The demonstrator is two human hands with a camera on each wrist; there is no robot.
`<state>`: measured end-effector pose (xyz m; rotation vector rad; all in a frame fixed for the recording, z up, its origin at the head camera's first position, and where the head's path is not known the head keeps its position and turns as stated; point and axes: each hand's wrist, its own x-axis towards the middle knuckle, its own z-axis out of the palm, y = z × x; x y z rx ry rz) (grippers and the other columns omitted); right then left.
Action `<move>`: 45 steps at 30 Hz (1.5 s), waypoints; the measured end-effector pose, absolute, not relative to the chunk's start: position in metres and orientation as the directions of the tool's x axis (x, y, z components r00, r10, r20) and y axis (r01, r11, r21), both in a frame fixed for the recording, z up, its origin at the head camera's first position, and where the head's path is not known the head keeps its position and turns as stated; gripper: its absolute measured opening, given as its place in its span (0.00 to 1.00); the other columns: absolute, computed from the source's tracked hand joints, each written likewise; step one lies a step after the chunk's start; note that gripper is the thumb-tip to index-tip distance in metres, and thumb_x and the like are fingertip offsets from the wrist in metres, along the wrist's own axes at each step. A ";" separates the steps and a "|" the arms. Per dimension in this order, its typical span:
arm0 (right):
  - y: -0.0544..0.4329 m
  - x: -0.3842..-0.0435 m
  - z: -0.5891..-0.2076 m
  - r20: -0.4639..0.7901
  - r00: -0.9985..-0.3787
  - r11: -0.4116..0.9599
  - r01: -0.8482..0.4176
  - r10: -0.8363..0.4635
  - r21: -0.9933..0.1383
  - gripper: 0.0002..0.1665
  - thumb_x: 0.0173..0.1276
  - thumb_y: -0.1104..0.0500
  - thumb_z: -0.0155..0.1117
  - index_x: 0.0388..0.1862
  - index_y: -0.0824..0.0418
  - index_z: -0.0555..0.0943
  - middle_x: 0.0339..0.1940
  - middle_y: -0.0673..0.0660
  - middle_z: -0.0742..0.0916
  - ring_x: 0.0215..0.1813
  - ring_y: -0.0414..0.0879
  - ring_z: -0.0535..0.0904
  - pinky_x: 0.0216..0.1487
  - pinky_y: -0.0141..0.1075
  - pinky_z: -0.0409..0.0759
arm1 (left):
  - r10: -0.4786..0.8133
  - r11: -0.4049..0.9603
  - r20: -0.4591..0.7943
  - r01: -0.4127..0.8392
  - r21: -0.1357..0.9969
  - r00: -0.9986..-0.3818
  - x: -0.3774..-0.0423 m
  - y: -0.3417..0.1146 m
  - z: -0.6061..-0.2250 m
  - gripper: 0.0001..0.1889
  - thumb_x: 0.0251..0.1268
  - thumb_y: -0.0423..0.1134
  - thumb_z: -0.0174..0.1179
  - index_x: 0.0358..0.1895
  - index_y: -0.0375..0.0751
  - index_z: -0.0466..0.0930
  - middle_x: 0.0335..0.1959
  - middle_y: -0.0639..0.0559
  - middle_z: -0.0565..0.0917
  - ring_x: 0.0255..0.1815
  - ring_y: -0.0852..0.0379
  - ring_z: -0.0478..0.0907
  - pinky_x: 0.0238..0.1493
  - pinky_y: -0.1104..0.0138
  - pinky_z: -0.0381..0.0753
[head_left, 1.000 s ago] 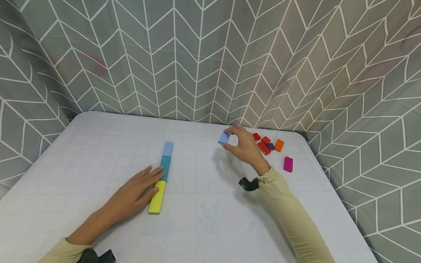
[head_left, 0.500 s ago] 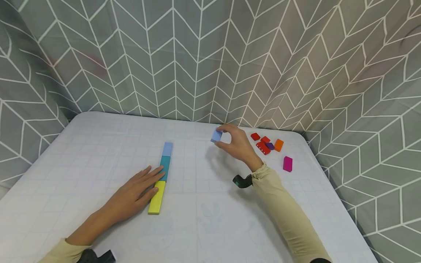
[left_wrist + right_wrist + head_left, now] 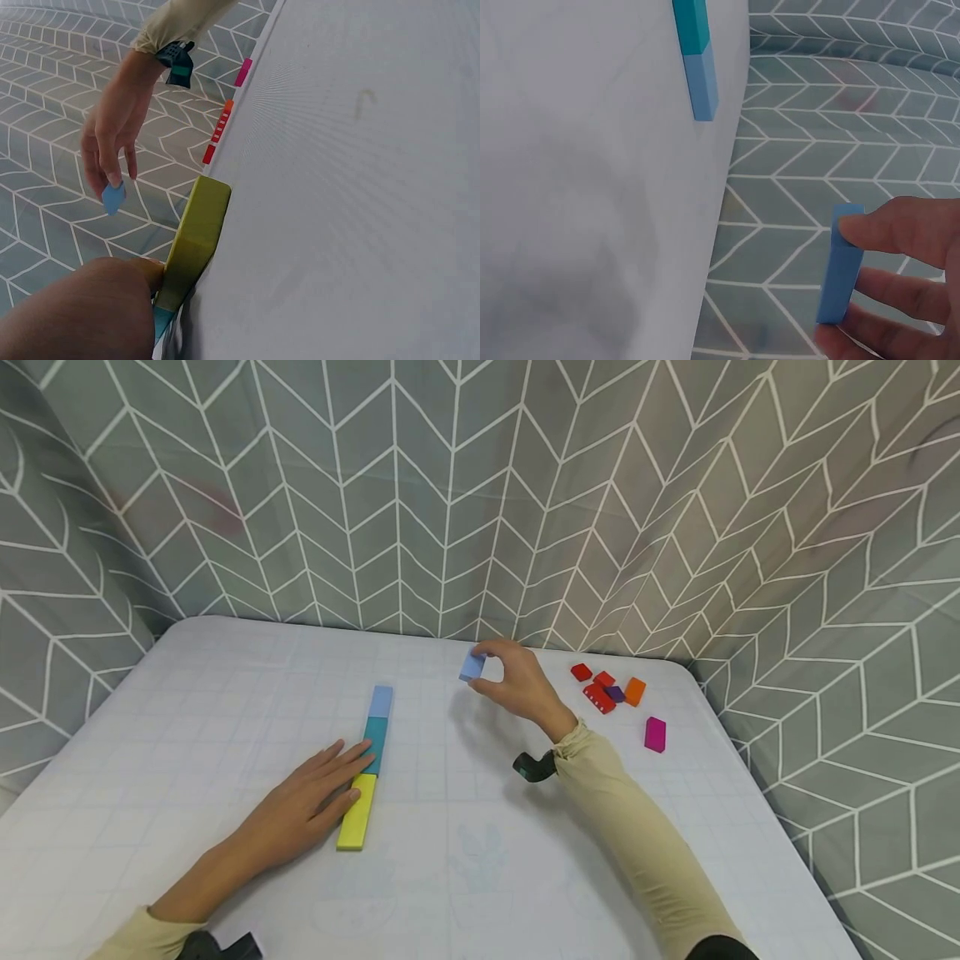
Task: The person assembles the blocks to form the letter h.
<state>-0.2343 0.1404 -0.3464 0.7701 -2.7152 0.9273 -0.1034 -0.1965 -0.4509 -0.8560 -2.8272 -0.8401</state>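
My right hand (image 3: 517, 683) pinches a light blue block (image 3: 472, 666) between thumb and fingers, held above the table toward its back edge. The right wrist view shows the same blue block (image 3: 841, 266) with the thumb at one end. My left hand (image 3: 303, 806) lies flat with its fingers straight, fingertips on a row of blocks. That row runs end to end: a yellow block (image 3: 356, 822) nearest me, a teal block (image 3: 377, 732) in the middle, and another light blue block (image 3: 381, 701) at the far end. In the left wrist view the yellow block (image 3: 196, 240) stands out beside the hand.
At the back right of the white table (image 3: 465, 877) lie several small blocks: red ones (image 3: 599, 698), a purple one (image 3: 615, 694) and an orange one (image 3: 634, 692). A magenta block (image 3: 656, 735) sits apart, closer to me. A patterned curtain (image 3: 420, 510) borders the table.
My right hand has moved left with the light blue block, away from the loose blocks at the back right. The left hand and the row have stayed in place.
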 end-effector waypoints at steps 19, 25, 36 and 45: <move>0.103 -0.247 -0.347 0.300 -0.828 0.626 -0.556 -0.474 -0.547 0.24 0.65 0.64 0.77 0.58 0.69 0.83 0.59 0.62 0.85 0.61 0.60 0.80 0.62 0.42 0.77 | 0.487 0.690 0.220 0.527 0.496 -0.845 -0.102 -0.198 -0.450 0.28 0.83 0.51 0.53 0.80 0.52 0.67 0.81 0.56 0.63 0.82 0.40 0.53 0.77 0.42 0.56; 0.090 -0.253 -0.349 0.272 -0.833 0.634 -0.546 -0.483 -0.547 0.24 0.65 0.63 0.76 0.59 0.68 0.83 0.58 0.62 0.86 0.62 0.60 0.80 0.62 0.41 0.77 | 0.485 0.700 0.206 0.518 0.492 -0.850 -0.102 -0.198 -0.449 0.28 0.83 0.52 0.53 0.80 0.52 0.67 0.81 0.56 0.63 0.82 0.40 0.52 0.77 0.42 0.55; 0.069 -0.260 -0.349 0.229 -0.830 0.662 -0.547 -0.509 -0.512 0.26 0.66 0.61 0.76 0.61 0.67 0.83 0.59 0.61 0.85 0.62 0.57 0.80 0.62 0.39 0.76 | 0.487 0.696 0.214 0.524 0.490 -0.847 -0.104 -0.199 -0.449 0.28 0.83 0.51 0.53 0.80 0.51 0.67 0.81 0.55 0.63 0.82 0.40 0.52 0.77 0.42 0.55; 0.059 -0.265 -0.349 0.228 -0.831 0.671 -0.547 -0.507 -0.500 0.25 0.66 0.60 0.77 0.61 0.66 0.83 0.60 0.59 0.85 0.62 0.55 0.80 0.63 0.39 0.76 | 0.489 0.694 0.205 0.521 0.498 -0.848 -0.104 -0.198 -0.449 0.28 0.83 0.53 0.53 0.80 0.52 0.68 0.81 0.55 0.63 0.82 0.40 0.53 0.76 0.40 0.56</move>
